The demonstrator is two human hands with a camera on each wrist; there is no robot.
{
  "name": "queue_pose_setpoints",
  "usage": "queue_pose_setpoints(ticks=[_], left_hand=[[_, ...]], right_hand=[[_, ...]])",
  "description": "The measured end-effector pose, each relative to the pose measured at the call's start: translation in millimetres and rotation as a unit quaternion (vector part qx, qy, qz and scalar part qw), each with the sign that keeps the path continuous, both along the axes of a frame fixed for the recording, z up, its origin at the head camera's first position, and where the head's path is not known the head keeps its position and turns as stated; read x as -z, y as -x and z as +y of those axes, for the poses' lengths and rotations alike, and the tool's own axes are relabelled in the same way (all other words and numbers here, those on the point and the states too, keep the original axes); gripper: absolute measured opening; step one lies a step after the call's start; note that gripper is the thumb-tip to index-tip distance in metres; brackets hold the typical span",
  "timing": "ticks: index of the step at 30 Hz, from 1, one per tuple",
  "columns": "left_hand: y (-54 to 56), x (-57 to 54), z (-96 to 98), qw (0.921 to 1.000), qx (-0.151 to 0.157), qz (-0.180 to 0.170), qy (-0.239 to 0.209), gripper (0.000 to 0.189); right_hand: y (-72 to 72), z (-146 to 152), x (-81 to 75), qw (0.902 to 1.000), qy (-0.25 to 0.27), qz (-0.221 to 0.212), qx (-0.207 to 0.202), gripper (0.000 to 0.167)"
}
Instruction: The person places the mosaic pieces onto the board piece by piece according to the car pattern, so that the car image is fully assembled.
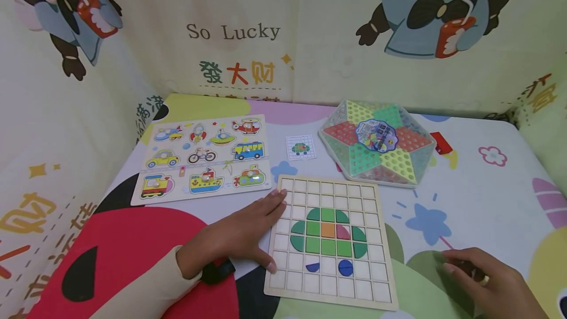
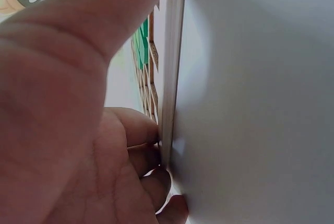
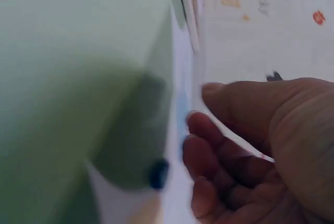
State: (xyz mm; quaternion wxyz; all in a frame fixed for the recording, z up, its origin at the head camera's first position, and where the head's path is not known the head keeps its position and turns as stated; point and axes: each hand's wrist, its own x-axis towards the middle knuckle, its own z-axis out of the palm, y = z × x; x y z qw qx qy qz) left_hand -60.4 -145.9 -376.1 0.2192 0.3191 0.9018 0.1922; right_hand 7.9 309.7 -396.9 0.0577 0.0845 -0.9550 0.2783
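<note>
A wooden grid board (image 1: 387, 279) lies flat before me, with green, orange, pink and blue tiles set in its squares. A blue half-circle tile (image 1: 312, 267) sits low in the grid, left of a full blue circle (image 1: 345, 268). My left hand (image 1: 248, 228) rests against the board's left edge, fingers spread over the upper part and thumb lower down. In the left wrist view the fingertips (image 2: 143, 127) touch the board's rim. To the right of the board, my right hand (image 1: 489, 277) hovers over the cloth with loosely curled fingers, thumb apart and nothing visible between them.
Behind the board lies a small picture card (image 1: 300, 147). A vehicle peg puzzle (image 1: 181, 191) is at the left, and a hexagonal game box (image 1: 376, 144) at the back right. A red object (image 1: 440, 143) lies beside the box. Printed curtains (image 1: 319, 38) hang behind the table.
</note>
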Motion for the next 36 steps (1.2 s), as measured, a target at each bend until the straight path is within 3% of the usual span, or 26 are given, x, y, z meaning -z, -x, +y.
queue_pose_setpoints(ticks=[6,12,20,24,27,30,36], left_hand=[[-0.5,-0.2,-0.6,1.0000,-0.003,0.002,0.000,0.118],[-0.2,0.4,0.3,1.0000,-0.001,0.003,0.004,0.118],[0.8,0.7,0.0,1.0000,0.001,0.005,0.001,0.118],[1.3,-0.2,0.3,1.0000,0.003,0.005,0.000,0.118],[1.7,-0.5,0.7,1.0000,0.004,0.005,0.001,0.118],[2.1,0.1,0.7,1.0000,0.006,0.005,0.002,0.118],[1.4,1.4,-0.4,1.0000,0.005,0.004,0.001,0.118]], right_hand=[[-0.4,22.6,6.2,0.9972,-0.049,-0.013,0.054,0.025],[-3.6,33.9,14.1,0.9893,-0.058,-0.092,0.096,0.026],[-1.0,35.5,15.1,0.9881,-0.068,-0.116,0.074,0.026],[1.8,36.8,14.6,0.9821,-0.085,-0.144,0.088,0.032],[2.0,37.3,14.3,0.9824,-0.095,-0.135,0.087,0.025],[1.3,35.0,12.4,0.9879,-0.099,-0.100,0.064,0.013],[0.6,31.0,10.2,0.9942,-0.084,-0.051,0.044,0.019]])
